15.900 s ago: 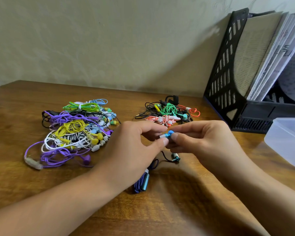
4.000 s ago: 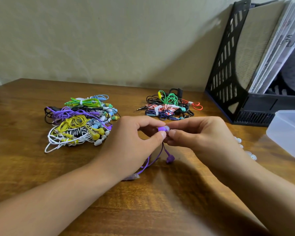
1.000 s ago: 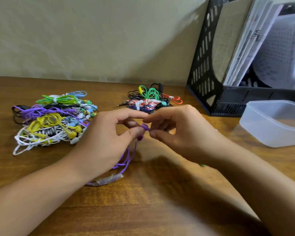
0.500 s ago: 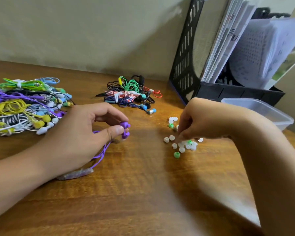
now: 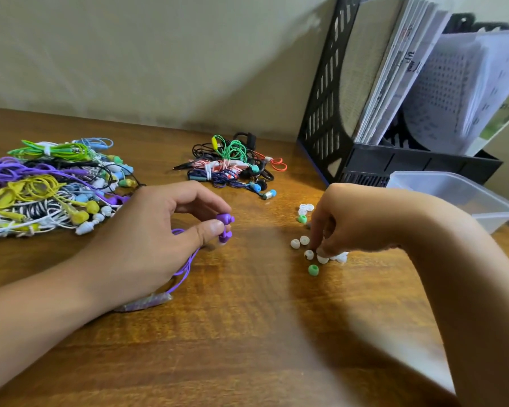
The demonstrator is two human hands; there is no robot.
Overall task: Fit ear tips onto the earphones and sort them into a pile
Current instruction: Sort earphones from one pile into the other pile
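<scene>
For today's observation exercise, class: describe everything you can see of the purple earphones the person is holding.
The purple earphones are one wired pair in glossy, plastic-looking purple. Both small buds sit close together, one above the other, pinched at the fingertips of the left hand just above the wooden table. Their thin cable loops down under the palm to a bundled, wrapped section lying flat on the table. Whether tips are fitted on the buds cannot be told. The right hand does not touch them.

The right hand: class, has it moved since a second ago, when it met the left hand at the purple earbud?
Yes. The right hand has swung right, away from the purple earbud, towards the plastic tub, fingertips down among the loose ear tips.
</scene>
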